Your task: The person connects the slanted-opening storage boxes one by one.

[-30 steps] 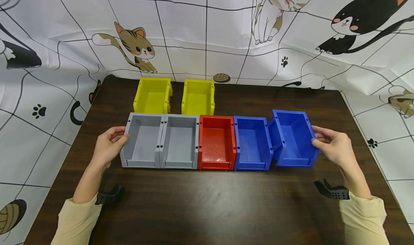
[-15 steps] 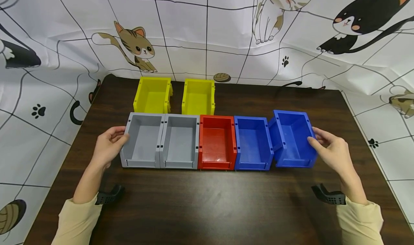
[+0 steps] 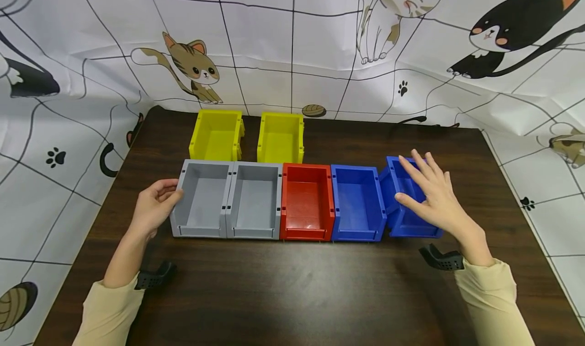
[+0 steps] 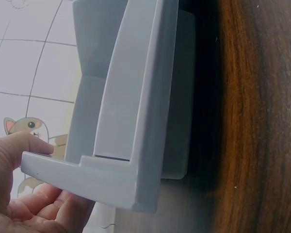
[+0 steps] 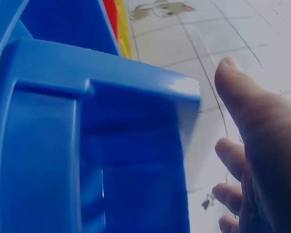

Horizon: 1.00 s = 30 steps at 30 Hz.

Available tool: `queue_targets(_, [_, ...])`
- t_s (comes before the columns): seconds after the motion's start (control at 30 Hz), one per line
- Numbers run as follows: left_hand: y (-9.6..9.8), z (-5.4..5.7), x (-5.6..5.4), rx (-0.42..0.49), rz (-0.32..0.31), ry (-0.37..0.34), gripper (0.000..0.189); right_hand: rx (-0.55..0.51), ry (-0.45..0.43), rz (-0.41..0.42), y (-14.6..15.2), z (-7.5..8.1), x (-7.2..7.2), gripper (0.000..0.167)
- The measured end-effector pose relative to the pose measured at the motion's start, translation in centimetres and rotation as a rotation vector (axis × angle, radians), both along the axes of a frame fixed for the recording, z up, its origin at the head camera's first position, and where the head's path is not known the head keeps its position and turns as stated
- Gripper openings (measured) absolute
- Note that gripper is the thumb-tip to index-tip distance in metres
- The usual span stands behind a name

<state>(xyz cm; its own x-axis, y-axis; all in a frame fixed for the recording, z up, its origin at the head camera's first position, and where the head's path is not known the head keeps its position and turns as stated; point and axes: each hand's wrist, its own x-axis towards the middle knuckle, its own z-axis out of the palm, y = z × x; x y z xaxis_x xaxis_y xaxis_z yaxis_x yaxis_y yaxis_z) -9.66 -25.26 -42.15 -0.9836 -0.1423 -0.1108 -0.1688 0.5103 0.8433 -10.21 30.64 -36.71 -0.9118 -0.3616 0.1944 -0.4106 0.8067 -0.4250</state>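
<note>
My left hand (image 3: pixel 155 203) pinches the left wall of the leftmost grey bin (image 3: pixel 201 198), thumb over the rim and fingers outside, as the left wrist view confirms. To its right stand a second grey bin (image 3: pixel 254 198), a red bin (image 3: pixel 307 198) and a blue bin (image 3: pixel 357 198), side by side in a row. At the right end is another blue bin (image 3: pixel 413 226), slightly skewed and touching its neighbour. Over it my right hand (image 3: pixel 431 198) hovers with fingers spread, hiding part of its inside. The right wrist view shows a gap between that hand and the blue rim (image 5: pixel 136 73).
Two yellow bins (image 3: pixel 216 135) stand apart from each other behind the grey ones, near the back edge of the dark wooden table (image 3: pixel 292 290). A white sheet (image 3: pixel 260 41) printed with cats hangs behind the table.
My right hand has let go of the end blue bin's right wall, then risen and moved left over it with fingers spread. The left hand and the bins have stayed put.
</note>
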Motion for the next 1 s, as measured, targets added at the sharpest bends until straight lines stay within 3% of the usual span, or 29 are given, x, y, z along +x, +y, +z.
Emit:
queue_targets(0.3, [0.1, -0.2, 0.0, 0.006, -0.011, 0.01, 0.04, 0.177, -0.034, 0.01, -1.5, -0.2, -0.8, 0.069])
queue_targets(1.0, [0.1, -0.1, 0.0, 0.007, -0.006, 0.015, 0.039, 0.357, -0.102, -0.085, -2.3, -0.6, -0.8, 0.078])
